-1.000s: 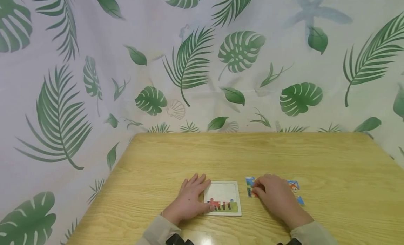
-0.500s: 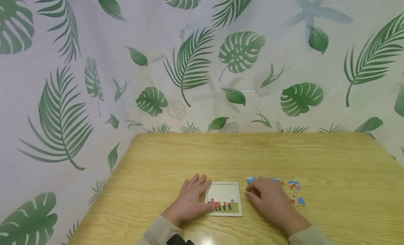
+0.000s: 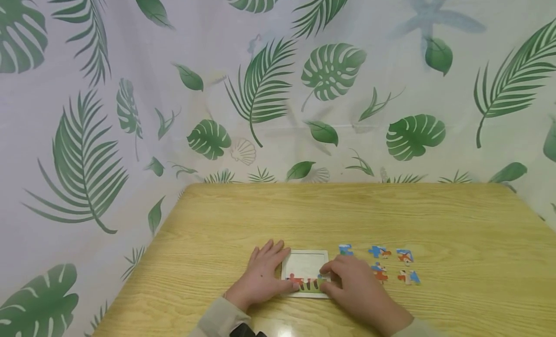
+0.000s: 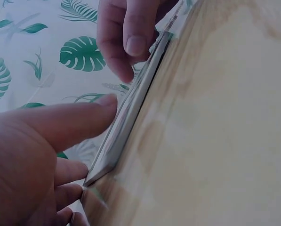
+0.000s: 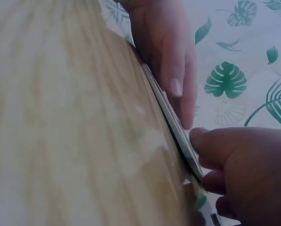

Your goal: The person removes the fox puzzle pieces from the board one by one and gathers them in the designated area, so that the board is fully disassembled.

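Lettering: none I can read, in the head view or from either wrist. Same for labels, brands, numbers and signs.
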`<state>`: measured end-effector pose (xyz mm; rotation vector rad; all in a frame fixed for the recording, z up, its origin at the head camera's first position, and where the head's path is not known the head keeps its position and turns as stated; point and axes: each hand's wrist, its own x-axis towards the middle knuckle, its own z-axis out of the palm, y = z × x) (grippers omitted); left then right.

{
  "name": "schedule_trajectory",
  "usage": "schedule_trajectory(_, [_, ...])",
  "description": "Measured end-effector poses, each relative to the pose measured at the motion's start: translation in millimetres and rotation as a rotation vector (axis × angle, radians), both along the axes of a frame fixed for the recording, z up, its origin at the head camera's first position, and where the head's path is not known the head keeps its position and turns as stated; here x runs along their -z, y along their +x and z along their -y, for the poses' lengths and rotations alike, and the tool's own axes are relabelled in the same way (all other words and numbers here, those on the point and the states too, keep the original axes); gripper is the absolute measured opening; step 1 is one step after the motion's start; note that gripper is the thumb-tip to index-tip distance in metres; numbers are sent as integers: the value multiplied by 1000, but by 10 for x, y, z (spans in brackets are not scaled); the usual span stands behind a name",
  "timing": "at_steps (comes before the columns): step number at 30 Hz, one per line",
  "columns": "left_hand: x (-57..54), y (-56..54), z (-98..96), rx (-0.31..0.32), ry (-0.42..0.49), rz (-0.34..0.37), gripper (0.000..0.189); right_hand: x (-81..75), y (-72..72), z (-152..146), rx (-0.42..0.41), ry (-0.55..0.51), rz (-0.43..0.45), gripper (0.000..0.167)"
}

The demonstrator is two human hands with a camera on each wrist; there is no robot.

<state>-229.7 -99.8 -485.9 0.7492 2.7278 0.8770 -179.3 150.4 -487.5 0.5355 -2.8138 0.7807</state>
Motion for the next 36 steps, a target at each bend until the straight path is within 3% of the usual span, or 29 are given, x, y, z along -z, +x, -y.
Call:
schedule_trajectory(7, [43,2,-39,-39,-9,-46,89,-16,19,93,-18,26,-20,19])
schedule_trajectory(15, [9,0,-64,-42,-24,-78,90,-64,-13,121,5,13,72,17])
schedule_trajectory(22, [3,9,-49,-42,-31,-62,90,-65,-12,139,17,-18,128,17])
schedule_trajectory(36, [30,10,-51,-44,-37,-52,90,-10,-4,127,28,-63,136,20])
